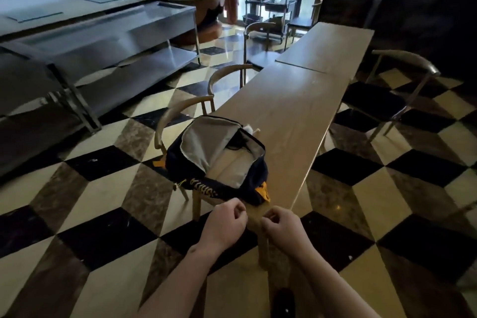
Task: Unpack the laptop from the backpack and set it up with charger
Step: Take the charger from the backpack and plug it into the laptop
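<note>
A dark blue backpack (206, 183) with yellow lettering lies on the near end of a long wooden table (291, 111), its main compartment unzipped and the grey-lined flap folded back. Inside shows a pale flat thing, perhaps the laptop (229, 168), and a dark cable (238, 143) toward the back. A small white object (249, 128) sits just behind the bag. My left hand (224, 224) and my right hand (280, 227) hover side by side just in front of the bag, off the table's near end, fingers curled with nothing visible in them.
Wooden chairs (180, 116) stand along the table's left side and another chair (392, 95) on the right. A steel counter (108, 41) runs along the left wall. A trolley (271, 0) stands at the back by the window. The floor is checkered tile.
</note>
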